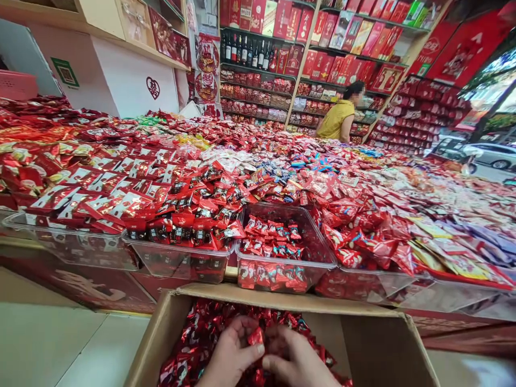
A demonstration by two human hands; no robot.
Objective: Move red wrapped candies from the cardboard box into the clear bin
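Both of my hands are down inside an open cardboard box (387, 312) that holds many small red wrapped candies. My left hand (234, 349) pinches one red wrapped candy (255, 336) between thumb and fingers. Close beside it, my right hand (296, 355) has its fingers curled inward toward that candy; whatever lies in them is hidden. Loose candies (191, 344) with shiny red wrappers lie around and below both hands. Just beyond the box, a clear plastic bin (328, 264) is partly filled with small candies (278, 231) in red wrappers.
Heaped bins of wrapped sweets cover the display, including dark-and-red packets (201, 231) left and larger red packets (363, 242) right. A person in a yellow top (336, 119) is by the back shelves (298, 70). A white counter (133, 75) rises at the left.
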